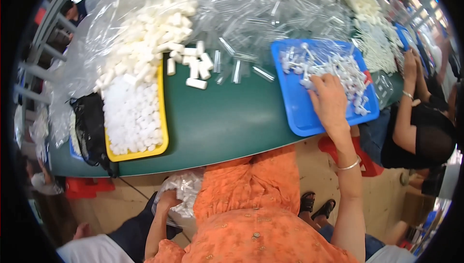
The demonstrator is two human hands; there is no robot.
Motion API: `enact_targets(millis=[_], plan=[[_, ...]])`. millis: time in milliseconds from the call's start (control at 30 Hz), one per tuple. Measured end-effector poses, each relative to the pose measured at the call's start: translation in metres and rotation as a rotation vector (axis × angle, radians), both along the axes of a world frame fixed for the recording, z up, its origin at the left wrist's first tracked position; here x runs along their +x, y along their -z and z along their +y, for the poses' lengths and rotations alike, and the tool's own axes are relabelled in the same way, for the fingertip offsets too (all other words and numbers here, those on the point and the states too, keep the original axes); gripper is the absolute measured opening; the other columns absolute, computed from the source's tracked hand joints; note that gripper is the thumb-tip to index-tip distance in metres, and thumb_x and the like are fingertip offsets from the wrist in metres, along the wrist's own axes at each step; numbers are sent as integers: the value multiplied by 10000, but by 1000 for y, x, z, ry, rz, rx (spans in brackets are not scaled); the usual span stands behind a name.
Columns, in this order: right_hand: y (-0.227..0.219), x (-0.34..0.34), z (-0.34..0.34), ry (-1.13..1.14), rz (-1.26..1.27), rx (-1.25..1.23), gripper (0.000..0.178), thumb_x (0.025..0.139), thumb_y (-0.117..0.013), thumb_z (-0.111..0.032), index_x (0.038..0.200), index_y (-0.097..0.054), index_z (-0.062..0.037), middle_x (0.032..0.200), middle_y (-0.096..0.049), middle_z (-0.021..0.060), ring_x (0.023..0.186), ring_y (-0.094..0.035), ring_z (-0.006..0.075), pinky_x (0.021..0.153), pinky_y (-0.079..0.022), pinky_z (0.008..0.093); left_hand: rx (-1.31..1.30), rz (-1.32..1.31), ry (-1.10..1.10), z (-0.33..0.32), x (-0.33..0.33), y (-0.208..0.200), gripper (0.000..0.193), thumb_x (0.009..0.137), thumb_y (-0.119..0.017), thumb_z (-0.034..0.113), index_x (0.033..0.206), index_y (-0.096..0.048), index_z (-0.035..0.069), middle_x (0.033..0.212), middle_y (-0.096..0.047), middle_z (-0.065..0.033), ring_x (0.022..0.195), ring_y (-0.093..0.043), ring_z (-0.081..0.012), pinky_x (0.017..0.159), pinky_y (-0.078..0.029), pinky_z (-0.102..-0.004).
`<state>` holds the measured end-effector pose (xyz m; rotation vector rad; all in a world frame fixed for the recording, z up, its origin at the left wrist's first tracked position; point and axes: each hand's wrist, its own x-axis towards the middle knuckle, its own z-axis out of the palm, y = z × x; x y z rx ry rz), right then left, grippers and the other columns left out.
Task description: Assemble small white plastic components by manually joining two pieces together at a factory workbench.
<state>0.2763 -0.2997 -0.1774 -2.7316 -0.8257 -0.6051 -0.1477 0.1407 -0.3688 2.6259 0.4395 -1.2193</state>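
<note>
At the far left, a black bag [88, 130] lies against a yellow tray [165, 123] filled with small white caps [134, 113]. Behind the tray, cream plugs [162, 33] spill from a plastic bag [79, 67] onto the green table [217, 132], a few lying loose. Below the table's near edge, the left hand [169, 198] is at a clear sack [186, 193] of white bits; whether it grips anything I cannot tell. Clear tubes [270, 14] heap along the back middle, some scattered forward. To the right, the blue tray [300, 131] holds stemmed white pieces [340, 67]. The right hand [331, 94] reaches in with fingers bent down at their left side; I cannot tell whether it pinches one. White sticks [377, 52] pile beyond the tray, near a seated co-worker [420, 130] in black.
</note>
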Motion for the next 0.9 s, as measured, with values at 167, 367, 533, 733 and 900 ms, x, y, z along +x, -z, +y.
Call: enact_targets(millis=[167,367,533,733,900], plan=[[4,-20,0,-90,99,172,271,760,-714,-11,1017,-631,-35,874,-596,133,774,-597,296,692,-493,370,-843,-236,-4,-87,158,-199,207,885,-658,180,1030,-707,40,963,-723,-134,860,-697,-266,752,-529,-360],[-19,-59,-15,-7,224,483,214,831,-651,47,1039,-629,3,948,-642,94,754,-603,170,701,-500,283,20,-1291,296,-79,307,-211,195,756,-579,-45,941,-597,13,918,-528,-155,903,-533,-334,753,-466,-416],[-26,-94,-11,-13,607,1281,204,940,-570,6,1142,-587,28,1058,-662,99,822,-624,112,746,-520,236,209,-1217,443,-60,339,-187,208,752,-599,-28,954,-578,18,940,-531,-151,915,-536,-322,780,-470,-414],[2,-120,73,-264,1217,1673,240,979,-564,-86,1186,-571,35,1145,-640,153,795,-629,134,680,-544,262,-361,-1089,158,-122,281,-212,175,852,-686,106,984,-580,61,878,-613,-131,727,-620,-347,616,-498,-427],[21,-126,102,-360,1452,1734,248,1004,-517,-95,1214,-562,29,1260,-598,180,847,-636,131,685,-553,234,-542,-1154,10,-151,247,-211,278,820,-724,32,1085,-642,29,907,-659,-121,710,-651,-263,606,-516,-335]])
